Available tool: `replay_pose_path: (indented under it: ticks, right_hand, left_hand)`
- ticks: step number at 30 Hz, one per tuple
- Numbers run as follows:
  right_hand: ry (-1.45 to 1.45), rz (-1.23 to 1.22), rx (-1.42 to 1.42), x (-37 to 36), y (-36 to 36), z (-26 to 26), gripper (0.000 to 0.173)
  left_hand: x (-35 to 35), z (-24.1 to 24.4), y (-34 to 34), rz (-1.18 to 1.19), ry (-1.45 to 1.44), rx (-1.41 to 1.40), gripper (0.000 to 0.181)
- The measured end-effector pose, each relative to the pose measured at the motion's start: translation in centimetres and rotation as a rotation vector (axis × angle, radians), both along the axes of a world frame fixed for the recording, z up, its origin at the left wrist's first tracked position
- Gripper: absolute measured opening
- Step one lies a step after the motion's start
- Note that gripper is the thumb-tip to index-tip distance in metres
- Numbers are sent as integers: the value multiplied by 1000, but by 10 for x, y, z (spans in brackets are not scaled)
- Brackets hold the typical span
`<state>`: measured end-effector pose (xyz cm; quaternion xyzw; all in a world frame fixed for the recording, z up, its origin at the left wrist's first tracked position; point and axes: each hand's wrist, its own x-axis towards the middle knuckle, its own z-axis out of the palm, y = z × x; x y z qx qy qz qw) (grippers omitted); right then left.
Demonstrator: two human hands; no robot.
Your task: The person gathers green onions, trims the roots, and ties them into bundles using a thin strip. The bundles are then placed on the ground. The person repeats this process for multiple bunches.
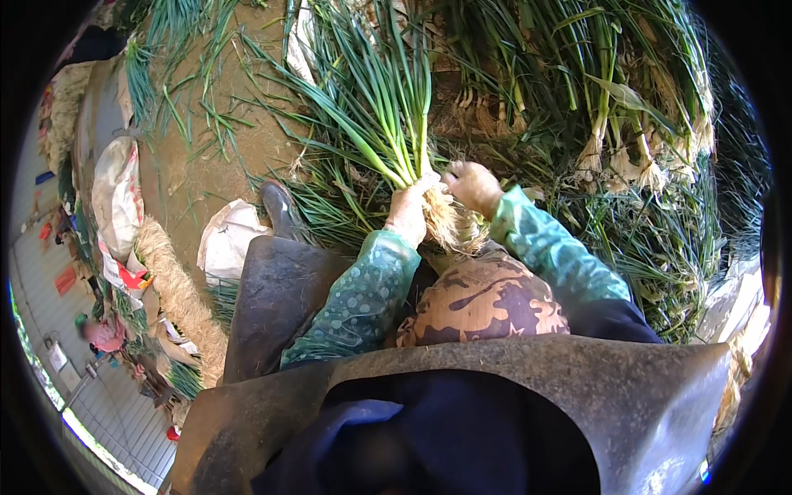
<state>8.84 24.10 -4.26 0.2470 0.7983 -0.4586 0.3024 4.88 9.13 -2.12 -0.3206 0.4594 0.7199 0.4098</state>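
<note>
My left hand (408, 210) is closed around a bunch of green onions (396, 133) just above the roots. The leaves fan away from me, and the pale stringy roots (442, 216) hang to the right of my fist. Beside those roots is my right hand (475, 185), its fingers curled and blurred. Whether anything is pinched in it cannot be told. Wet green patterned sleeves cover both forearms. Under the roots lies a camouflage-patterned cloth (482, 297) over my knee, with a dark, dirt-streaked apron (526, 365) across my lap.
Heaped green onions (594, 111) with roots showing lie at the upper right. Loose leaves (328, 204) litter the muddy floor (185, 154). At left are a boot (281, 210), a crumpled white sack (229, 238), a long row of pale roots (176, 291) and a distant person (105, 334).
</note>
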Motion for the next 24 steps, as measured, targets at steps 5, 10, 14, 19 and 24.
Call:
replay_pose_path:
  ticks: [5,10,14,19,24]
  right_hand:
    - [213,-713,-750,28,11,-18,38]
    - [262,-644,-996,-27,-1,-24,29]
    - [205,-359,-502,20,0,-54,32]
    - [271,-277,-401,49,30,-49,53]
    - [343,-431,-881,-9,23,-18,33]
  left_hand:
    - [-3,1,-3,-187,-98,246,23]
    - [5,3,10,-96,-9,42,21]
    - [-1,6,15,-5,7,41,21]
    - [-2,0,6,-143,-51,75,21]
    - [0,10,6,-110,-92,166,27]
